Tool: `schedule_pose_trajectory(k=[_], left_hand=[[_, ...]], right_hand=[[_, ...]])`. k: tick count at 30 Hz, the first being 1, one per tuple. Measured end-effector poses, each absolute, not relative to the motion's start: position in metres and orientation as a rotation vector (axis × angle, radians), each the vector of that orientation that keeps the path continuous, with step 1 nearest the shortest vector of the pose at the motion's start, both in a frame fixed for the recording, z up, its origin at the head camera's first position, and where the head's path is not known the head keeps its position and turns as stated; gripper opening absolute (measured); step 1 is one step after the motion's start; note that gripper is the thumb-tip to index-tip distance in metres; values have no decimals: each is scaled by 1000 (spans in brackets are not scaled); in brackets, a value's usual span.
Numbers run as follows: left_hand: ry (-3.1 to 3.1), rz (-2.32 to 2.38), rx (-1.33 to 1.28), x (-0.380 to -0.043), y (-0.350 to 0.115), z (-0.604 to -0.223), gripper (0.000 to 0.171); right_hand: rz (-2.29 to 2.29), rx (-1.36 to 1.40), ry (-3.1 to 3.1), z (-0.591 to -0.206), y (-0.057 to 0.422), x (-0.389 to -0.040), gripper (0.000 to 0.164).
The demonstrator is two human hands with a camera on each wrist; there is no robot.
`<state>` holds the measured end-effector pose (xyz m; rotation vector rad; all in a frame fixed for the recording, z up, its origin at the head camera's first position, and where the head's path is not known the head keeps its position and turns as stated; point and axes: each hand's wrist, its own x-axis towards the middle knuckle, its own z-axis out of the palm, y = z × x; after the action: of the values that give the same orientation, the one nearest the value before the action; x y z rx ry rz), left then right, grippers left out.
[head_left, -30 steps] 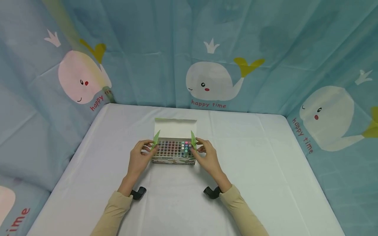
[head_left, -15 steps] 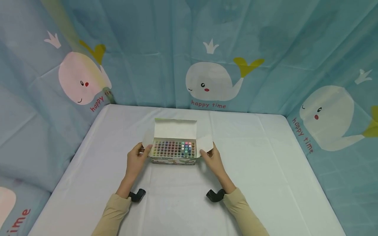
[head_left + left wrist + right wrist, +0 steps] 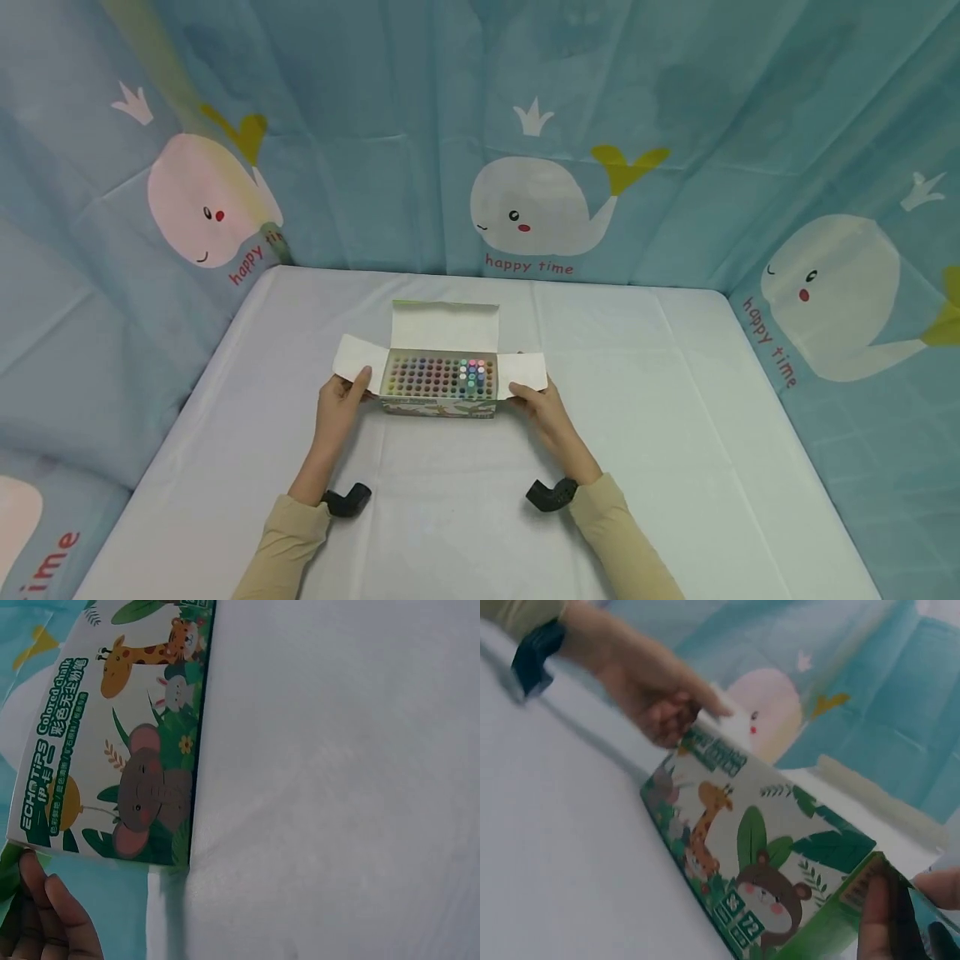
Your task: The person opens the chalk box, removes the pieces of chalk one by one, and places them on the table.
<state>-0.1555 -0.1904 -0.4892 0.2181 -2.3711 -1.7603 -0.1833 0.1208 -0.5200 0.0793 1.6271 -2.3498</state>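
A box of colored chalk (image 3: 438,407) lies on the table with its lid (image 3: 445,327) raised at the back. Inside are rows of chalk sticks (image 3: 420,377), with a brighter group near the right end. My left hand (image 3: 336,421) pinches the white left flap (image 3: 357,360), thumb on top. On the other side, my right hand (image 3: 553,419) pinches the right flap (image 3: 525,368) between thumb and fingers. Printed animals cover the box's front (image 3: 142,772) in the left wrist view. In the right wrist view, fingers (image 3: 877,911) lie against the box's green end.
A white cloth covers the table (image 3: 675,467). Behind and along the sides hangs a blue curtain (image 3: 375,167) printed with whales. A black device sits at each wrist, one by the left sleeve (image 3: 348,500) and one by the right sleeve (image 3: 551,495).
Both side flaps have swung outward from nearly upright, and their white inner faces now show. My hands have moved apart with them, while the box has stayed nearly in place.
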Motion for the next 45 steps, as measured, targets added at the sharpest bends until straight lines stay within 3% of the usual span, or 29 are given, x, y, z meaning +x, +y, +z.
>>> schedule_pose_trajectory(k=[4,9,15,19,23,25,29,33,38,45], left_hand=[[-2321,-1914,324,-155,-192,-489,42],[-2256,-2070,400,-160,-199,-505,48],[-2170,-2150,472,-161,-197,-517,53],[-2117,-2139,458,-162,-198,-520,52],[-2102,-2022,383,-164,-202,-511,56],[-2103,-1922,333,-166,-206,-506,59],[-2145,-1637,224,-170,-214,-495,56],[-2186,-1329,72,-176,-217,-481,41],[-2209,-1065,-227,-185,-212,-462,22],[-2342,-902,-695,-197,-187,-450,18]], right_hand=[[-2420,110,1356,-522,120,-182,36],[-2460,224,1088,-525,122,-178,11],[-2499,286,872,-527,121,-180,11],[-2440,220,1232,-527,123,-181,24],[-2266,114,1764,-523,127,-187,64],[-2198,92,1923,-518,130,-189,76],[-2097,-12,2145,-509,136,-191,82],[-1920,-173,2445,-501,139,-194,74],[-1605,-378,2947,-486,133,-199,47],[-1386,-611,3159,-469,115,-211,21]])
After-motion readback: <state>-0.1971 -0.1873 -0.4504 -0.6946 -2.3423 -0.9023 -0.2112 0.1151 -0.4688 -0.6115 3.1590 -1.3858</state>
